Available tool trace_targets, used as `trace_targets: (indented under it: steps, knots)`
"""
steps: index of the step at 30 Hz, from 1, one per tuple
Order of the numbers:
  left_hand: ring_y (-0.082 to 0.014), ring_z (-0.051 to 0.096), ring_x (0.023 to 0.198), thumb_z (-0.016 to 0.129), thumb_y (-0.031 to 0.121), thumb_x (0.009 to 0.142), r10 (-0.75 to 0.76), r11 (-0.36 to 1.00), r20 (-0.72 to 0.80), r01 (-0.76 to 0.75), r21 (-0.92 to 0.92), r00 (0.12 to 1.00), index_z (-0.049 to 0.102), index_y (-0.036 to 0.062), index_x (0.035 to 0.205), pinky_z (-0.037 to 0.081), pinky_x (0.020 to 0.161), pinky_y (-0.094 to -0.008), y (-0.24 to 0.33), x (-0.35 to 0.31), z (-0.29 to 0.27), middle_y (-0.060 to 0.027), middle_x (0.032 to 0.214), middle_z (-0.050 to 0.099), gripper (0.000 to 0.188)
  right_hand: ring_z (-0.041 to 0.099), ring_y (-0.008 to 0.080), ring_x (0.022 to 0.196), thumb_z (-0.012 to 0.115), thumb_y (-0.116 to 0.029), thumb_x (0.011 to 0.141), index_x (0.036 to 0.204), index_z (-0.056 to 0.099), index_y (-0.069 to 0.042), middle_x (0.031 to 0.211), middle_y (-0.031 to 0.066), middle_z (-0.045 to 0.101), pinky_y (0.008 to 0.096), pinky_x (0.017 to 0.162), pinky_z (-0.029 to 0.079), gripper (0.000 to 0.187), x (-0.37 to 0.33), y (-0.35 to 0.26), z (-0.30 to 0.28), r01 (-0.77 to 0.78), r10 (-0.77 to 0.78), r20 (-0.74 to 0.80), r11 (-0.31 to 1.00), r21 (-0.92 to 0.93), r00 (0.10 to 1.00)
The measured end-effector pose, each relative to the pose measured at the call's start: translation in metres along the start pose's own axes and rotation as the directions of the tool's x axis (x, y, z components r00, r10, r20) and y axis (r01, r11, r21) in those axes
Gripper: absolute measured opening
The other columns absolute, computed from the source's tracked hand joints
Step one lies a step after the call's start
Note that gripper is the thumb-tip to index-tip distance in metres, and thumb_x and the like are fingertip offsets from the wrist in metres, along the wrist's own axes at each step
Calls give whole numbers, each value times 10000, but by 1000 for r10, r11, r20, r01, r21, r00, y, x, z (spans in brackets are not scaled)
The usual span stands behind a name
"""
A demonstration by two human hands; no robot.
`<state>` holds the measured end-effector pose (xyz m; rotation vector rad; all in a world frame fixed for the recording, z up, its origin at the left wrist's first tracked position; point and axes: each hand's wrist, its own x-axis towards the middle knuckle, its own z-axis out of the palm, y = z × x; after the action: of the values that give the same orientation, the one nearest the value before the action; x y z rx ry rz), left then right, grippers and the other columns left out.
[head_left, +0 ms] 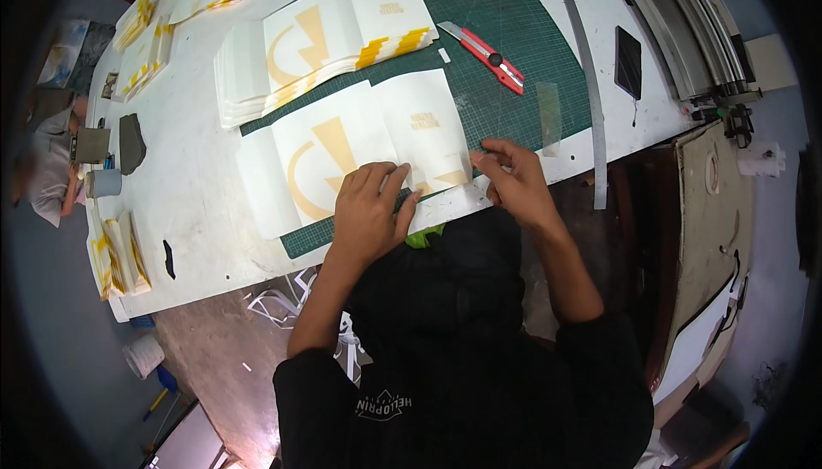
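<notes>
A creased white printed sheet [282, 157] with pale yellow shapes lies unfolded across the near part of the green cutting mat [522, 41]. My left hand [368, 208] rests on its lower edge, fingers stretched out and pressing the paper. At the sheet's right edge is my right hand [514, 180], thumb and forefinger drawn together and the other fingers curled; what they pinch, if anything, is too small to make out. Behind the sheet lies a fanned stack of similar folded sheets [325, 41] with yellow edges. A red box cutter [488, 58] lies to its right, blade showing.
A clear strip [549, 118] lies on the mat, near a long metal ruler [591, 84] and a black phone [628, 62]. More folded stacks [145, 58] stand far left, others [120, 255] near left. Paper offcuts [278, 306] hang below the table edge. Another person [56, 165] is at left.
</notes>
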<state>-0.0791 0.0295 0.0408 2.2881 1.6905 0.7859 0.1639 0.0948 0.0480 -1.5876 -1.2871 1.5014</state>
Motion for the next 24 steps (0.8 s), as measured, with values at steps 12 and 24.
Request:
trace_targets:
  steps: [12, 24]
  knots:
    - [-310, 611, 1063, 867, 406, 823, -31, 998, -17, 32, 61, 999, 690, 63, 1305, 458, 915, -439, 4, 0, 14, -138, 1104, 637, 617, 476, 40, 501, 755, -195, 987, 1117, 634, 39, 698, -9, 582, 223, 428, 310, 294, 8, -5, 3, -123, 100, 130, 975, 185, 987]
    - [-289, 611, 1044, 798, 270, 901, -76, 997, -56, 78, 30, 996, 773, 108, 1158, 456, 889, -426, 4, 3, 16, -79, 1049, 637, 305, 635, 294, 1052, 840, -183, 869, 1195, 683, -16, 1098, 167, 671, 432, 918, 501, 400, 5, 4, -3, 639, -749, 82, 496, -588, 657]
